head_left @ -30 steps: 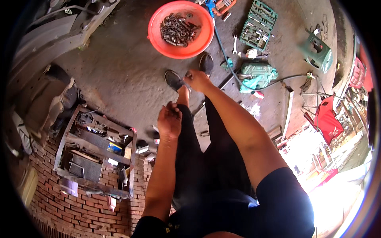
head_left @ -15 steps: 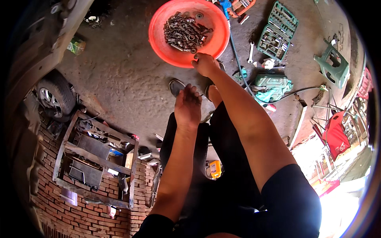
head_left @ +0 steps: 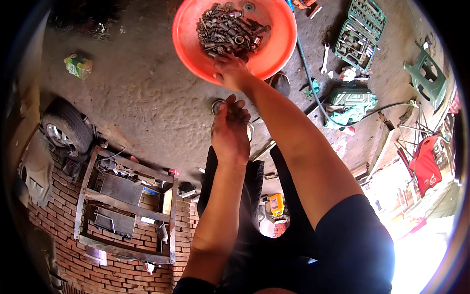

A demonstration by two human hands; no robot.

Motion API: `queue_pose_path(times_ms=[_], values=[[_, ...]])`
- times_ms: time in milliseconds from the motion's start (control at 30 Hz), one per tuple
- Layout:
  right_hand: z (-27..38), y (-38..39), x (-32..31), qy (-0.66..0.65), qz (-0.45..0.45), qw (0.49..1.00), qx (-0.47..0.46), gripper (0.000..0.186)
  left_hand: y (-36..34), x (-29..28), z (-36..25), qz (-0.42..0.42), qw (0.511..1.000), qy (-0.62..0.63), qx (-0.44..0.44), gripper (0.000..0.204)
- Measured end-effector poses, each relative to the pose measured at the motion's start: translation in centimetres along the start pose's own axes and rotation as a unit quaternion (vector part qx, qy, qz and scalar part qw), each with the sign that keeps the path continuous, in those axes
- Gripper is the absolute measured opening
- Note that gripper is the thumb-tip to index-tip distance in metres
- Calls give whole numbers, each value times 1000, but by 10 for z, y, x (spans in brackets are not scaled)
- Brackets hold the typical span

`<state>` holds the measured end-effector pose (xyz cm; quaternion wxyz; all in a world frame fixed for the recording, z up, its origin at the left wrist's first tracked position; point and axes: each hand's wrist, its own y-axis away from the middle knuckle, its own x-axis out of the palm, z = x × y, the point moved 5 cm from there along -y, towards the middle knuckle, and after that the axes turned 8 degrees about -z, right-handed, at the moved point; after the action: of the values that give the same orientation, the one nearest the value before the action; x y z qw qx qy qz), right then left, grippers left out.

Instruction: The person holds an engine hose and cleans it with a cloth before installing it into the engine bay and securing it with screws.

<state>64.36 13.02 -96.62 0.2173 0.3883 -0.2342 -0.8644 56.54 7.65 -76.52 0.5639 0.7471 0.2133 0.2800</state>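
Note:
A red plastic basin (head_left: 188, 54) on the floor holds a heap of dark metal sockets and bits (head_left: 230, 30). My right hand (head_left: 233, 72) reaches over its near rim, fingers stretched and spread toward the near edge of the heap. Whether the fingertips touch the metal pieces I cannot tell. Closer to me, my left hand (head_left: 232, 131) hangs palm up over the floor, its darkened fingers loosely bent and apart, with nothing visible in it.
To the right lie a wrench (head_left: 325, 59), an opened green socket case (head_left: 350, 46), a closed green case (head_left: 348, 96) and a hose (head_left: 313, 83). A green stool (head_left: 433, 81) stands farther right. At left are a wheel (head_left: 68, 128) and a metal frame (head_left: 131, 196).
My right hand has moved left and over the basin's rim, its fingers now more spread. The view has shifted, and my left hand stays in front of me.

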Motion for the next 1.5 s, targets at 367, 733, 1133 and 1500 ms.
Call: queue_pose_path(times_ms=[367, 733, 1133, 1500], values=[[-37, 0, -30, 107, -279, 941, 162, 67, 3, 2, 4, 14, 1000, -10, -19, 37], [-47, 30, -18, -32, -285, 912, 292, 81, 2, -4, 2, -16, 1000, 4, -14, 34], [-26, 35, -2, -54, -196, 966, 160, 65, -1, -4, 0, 5, 1000, -8, -17, 36], [-50, 28, -23, -73, -251, 912, 316, 73, 1, -4, 2, -15, 1000, -5, -21, 34]])
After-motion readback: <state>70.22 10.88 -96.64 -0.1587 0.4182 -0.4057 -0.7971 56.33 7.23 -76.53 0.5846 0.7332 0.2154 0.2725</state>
